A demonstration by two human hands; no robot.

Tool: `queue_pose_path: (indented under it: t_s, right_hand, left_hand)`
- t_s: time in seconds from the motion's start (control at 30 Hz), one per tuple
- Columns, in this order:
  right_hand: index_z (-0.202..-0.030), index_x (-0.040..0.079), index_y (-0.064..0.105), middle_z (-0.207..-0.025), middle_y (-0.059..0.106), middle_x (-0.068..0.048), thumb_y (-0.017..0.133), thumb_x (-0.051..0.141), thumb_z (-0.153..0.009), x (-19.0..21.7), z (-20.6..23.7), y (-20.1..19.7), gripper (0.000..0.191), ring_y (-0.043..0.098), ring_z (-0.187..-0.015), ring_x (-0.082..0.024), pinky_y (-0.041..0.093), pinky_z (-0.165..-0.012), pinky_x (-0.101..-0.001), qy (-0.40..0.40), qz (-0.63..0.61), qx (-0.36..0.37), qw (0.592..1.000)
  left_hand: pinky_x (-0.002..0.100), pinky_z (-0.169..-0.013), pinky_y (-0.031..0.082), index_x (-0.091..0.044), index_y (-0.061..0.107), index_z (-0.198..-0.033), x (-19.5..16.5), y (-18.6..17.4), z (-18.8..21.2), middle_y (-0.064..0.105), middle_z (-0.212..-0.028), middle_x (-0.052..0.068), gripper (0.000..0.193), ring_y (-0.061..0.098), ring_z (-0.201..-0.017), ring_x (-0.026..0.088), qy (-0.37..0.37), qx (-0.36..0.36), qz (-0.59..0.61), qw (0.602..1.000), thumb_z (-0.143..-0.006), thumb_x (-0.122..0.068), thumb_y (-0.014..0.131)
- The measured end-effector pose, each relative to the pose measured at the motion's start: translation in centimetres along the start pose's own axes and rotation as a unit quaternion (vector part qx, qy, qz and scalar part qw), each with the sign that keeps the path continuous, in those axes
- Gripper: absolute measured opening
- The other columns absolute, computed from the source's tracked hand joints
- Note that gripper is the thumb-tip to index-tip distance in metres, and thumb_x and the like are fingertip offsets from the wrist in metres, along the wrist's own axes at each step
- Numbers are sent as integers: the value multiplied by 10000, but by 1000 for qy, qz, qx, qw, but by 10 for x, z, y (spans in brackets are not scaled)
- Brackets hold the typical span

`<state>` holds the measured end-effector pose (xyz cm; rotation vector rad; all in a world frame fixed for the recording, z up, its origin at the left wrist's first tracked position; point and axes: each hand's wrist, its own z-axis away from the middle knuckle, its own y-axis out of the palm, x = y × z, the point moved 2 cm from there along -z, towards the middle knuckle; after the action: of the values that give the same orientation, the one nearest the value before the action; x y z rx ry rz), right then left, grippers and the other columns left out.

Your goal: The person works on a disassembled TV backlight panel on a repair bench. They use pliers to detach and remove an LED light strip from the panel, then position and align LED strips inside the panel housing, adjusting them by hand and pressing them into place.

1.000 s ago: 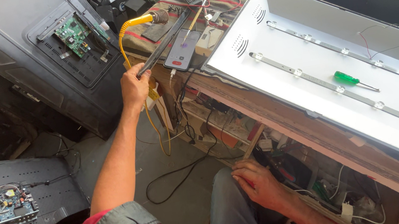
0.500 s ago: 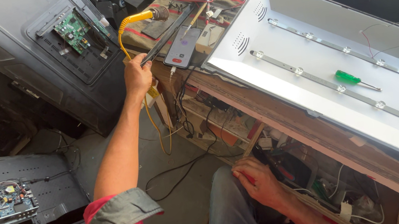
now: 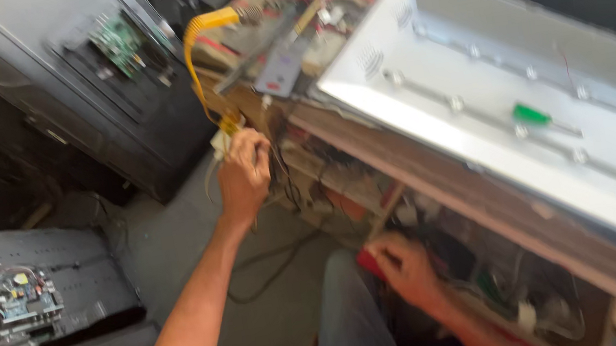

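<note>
The left hand [image 3: 244,176] has dropped from the bench [image 3: 440,177] top to just below its near edge, fingers clamped on the yellow cable [image 3: 193,59], which still arches up to a tool lying on the bench clutter. So the cable is now drawn down and taut rather than slack. The right hand [image 3: 404,266] stays low under the bench, fingers curled on a small red thing [image 3: 367,261]; the blur hides whether it grips it. A green screwdriver [image 3: 534,115] lies untouched in the white panel [image 3: 471,57].
</note>
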<state>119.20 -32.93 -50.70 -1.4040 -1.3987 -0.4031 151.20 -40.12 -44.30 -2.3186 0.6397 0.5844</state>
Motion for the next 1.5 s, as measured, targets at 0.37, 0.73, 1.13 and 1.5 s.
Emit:
queue_pose_path:
  t_s: [0.37, 0.73, 1.13, 1.5]
  right_hand:
    - [-1082, 47, 760, -1070, 763, -147, 701, 161, -989, -3, 113, -128, 159, 746, -960, -260, 573, -837, -363, 156, 197, -103, 963]
    - [-1068, 9, 747, -997, 740, -182, 743, 240, -929, 43, 231, -196, 269, 687, -995, -386, 528, -910, -492, 198, 372, -47, 906]
    - [-958, 49, 752, -925, 733, -156, 733, 194, -917, 46, 251, -194, 152, 677, -969, -387, 527, -887, -472, 189, 337, -17, 922]
    - [-1125, 45, 763, -942, 748, -153, 700, 85, -961, 42, 212, -246, 181, 727, -838, -313, 543, -706, -399, 270, 250, -76, 927]
  left_hand:
    - [424, -711, 520, -48, 672, -942, -121, 22, 125, 685, -964, 100, 162, 664, -818, 320, 71, 245, 155, 955, -976, -178, 762]
    - [501, -914, 458, -45, 707, -1099, -188, 106, 176, 710, -1035, 178, 470, 629, -1027, 411, 286, 439, 131, 841, -908, -475, 706]
    - [480, -882, 466, -44, 712, -1062, -195, 85, 195, 733, -1042, 121, 325, 653, -1031, 341, 211, 498, 122, 832, -907, -328, 742]
    - [438, -885, 511, -45, 708, -1077, -195, 50, 174, 728, -1052, 104, 210, 668, -1004, 329, 153, 419, 166, 880, -920, -166, 778]
